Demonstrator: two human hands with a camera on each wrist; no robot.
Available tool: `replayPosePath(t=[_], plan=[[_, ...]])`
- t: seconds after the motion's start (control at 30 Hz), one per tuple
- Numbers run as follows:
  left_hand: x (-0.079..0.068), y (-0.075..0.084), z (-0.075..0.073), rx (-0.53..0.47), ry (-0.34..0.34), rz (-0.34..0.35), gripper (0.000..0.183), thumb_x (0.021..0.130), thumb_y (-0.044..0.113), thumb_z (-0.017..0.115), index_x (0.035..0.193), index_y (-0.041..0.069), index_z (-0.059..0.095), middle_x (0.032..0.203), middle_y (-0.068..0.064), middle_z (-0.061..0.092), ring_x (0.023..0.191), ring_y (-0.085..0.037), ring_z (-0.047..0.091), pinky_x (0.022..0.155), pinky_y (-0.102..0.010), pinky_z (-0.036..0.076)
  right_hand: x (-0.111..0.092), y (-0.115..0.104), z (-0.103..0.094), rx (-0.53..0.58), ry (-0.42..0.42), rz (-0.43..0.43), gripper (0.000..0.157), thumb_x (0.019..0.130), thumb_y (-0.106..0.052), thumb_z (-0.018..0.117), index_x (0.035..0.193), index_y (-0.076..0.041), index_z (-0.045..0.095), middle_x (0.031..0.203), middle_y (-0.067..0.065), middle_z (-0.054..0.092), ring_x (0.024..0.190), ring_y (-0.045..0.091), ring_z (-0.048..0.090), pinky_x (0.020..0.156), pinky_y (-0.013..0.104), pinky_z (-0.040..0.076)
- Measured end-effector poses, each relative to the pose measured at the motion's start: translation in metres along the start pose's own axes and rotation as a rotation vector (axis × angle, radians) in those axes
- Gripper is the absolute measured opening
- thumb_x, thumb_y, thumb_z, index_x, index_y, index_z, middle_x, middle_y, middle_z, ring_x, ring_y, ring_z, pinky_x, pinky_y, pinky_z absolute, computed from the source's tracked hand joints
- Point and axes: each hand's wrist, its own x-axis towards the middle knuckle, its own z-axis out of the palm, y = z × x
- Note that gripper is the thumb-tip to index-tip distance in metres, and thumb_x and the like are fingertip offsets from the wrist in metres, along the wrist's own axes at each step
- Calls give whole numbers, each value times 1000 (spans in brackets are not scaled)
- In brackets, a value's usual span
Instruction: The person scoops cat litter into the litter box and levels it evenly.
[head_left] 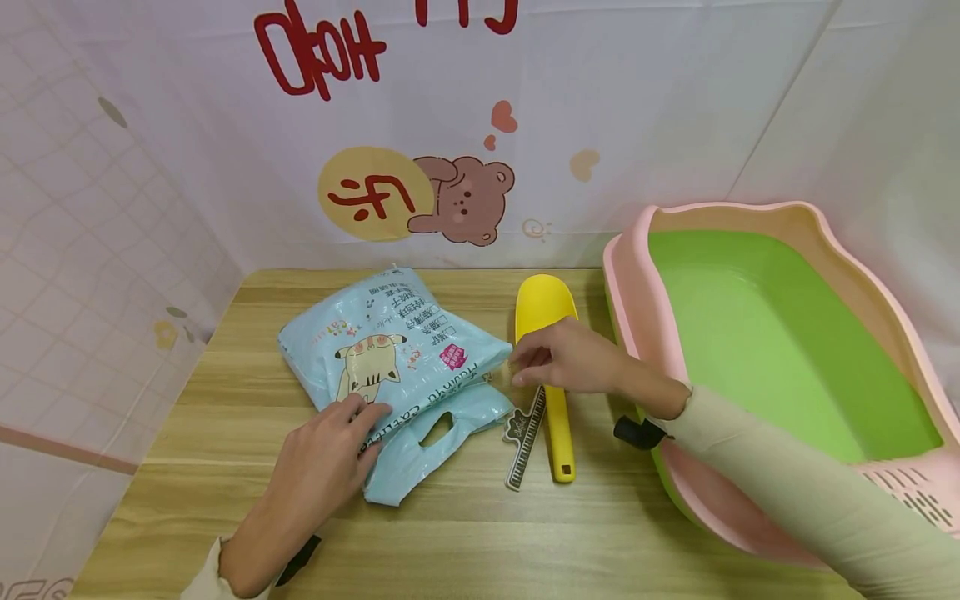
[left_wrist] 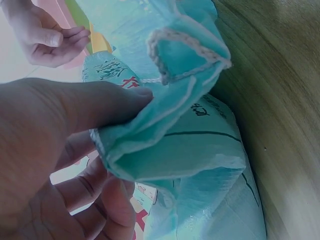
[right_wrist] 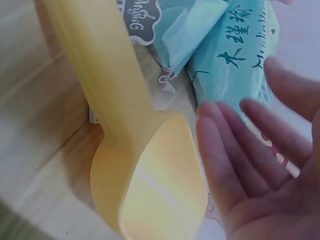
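Note:
A pale blue plastic bag [head_left: 427, 312] printed with a cartoon cat lies on the table, its cut-out carry handle [head_left: 474, 419] folded toward me. My left hand [head_left: 322, 454] is at the bag's near left edge. In the left wrist view, its thumb and fingers pinch a folded corner of the bag [left_wrist: 145, 135], beside a loop of white string [left_wrist: 159, 55]. My right hand [head_left: 573, 357] hovers over a yellow scoop [head_left: 543, 300], fingers loosely bent and holding nothing, fingertips close to the bag's right corner. In the right wrist view the scoop [right_wrist: 115, 65] passes below the fingers.
Left of the scoop's handle lies a flat black-and-white piece [head_left: 527, 437] with a piano-key edge and the word "Music". A pink-rimmed green litter tray [head_left: 750, 333] stands on the right, under my right forearm. Behind the wooden table [head_left: 225, 400] hangs a printed white cloth [head_left: 637, 100].

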Motion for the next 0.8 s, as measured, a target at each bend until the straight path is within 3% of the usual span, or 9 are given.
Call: replayPosePath(t=[0.17, 0.33, 0.8], plan=[[0, 0, 0, 3, -5, -4, 44, 78, 8, 99, 119, 8, 81, 107, -10, 71, 92, -29, 72, 64, -46, 61, 3, 3, -3, 70, 94, 143, 21, 95, -18, 89, 110, -6, 80, 95, -5, 79, 90, 15, 74, 85, 38, 60], [-1, -1, 0, -1, 0, -4, 44, 79, 9, 99, 119, 8, 81, 104, -8, 70, 88, -26, 70, 63, -44, 60, 9, 4, -4, 84, 120, 224, 25, 96, -17, 87, 115, -5, 78, 100, 0, 81, 98, 21, 77, 90, 43, 59], [-5, -2, -6, -67, -42, -48, 40, 83, 13, 97, 120, 10, 82, 104, -3, 70, 90, -20, 68, 67, -40, 59, 25, 5, 7, 71, 92, 227, 19, 100, -16, 80, 117, -8, 80, 110, 4, 82, 108, 26, 78, 96, 46, 60]])
